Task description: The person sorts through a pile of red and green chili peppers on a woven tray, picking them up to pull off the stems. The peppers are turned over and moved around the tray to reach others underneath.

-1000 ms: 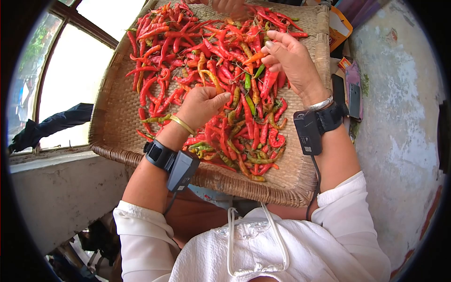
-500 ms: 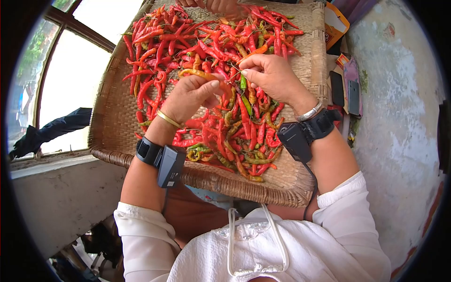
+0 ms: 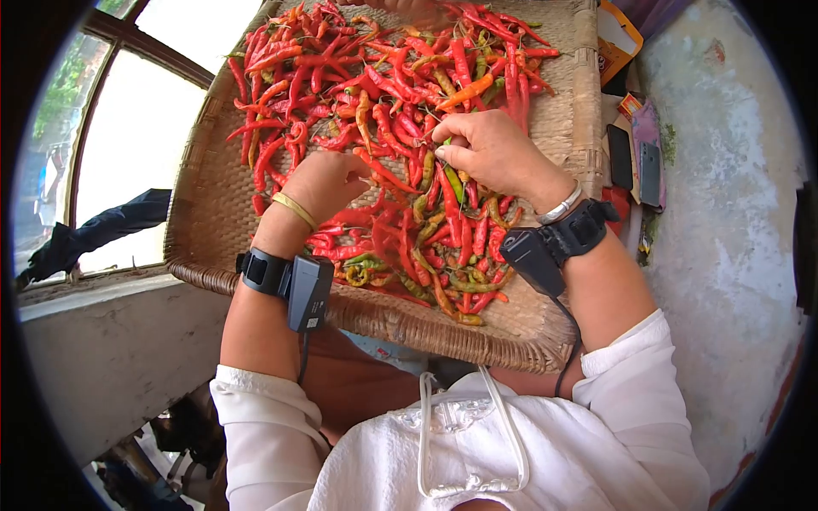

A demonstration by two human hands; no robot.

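Red, orange and green chili peppers (image 3: 379, 81) lie spread in a large woven basket tray (image 3: 204, 204). Over the left-middle of the peppers is my left hand (image 3: 328, 183), its fingers curled; what they hold, if anything, is hidden, and a red pepper lies at the fingertips. My right hand (image 3: 486, 146) is right of centre above the pile, thumb and index finger pinched together close to a green pepper (image 3: 454, 183). Whatever is in that pinch is too small to make out.
At the tray's far edge another person's hands (image 3: 405, 8) show partly. Two phones (image 3: 619, 157) and an orange box (image 3: 618, 43) lie right of the tray. A window with a dark cloth (image 3: 111, 226) stands at left, a wall (image 3: 724, 213) at right.
The yellowish-orange pepper at my left hand has gone from its fingers, and that hand has moved left and down. My right hand has shifted slightly down and stays pinched.
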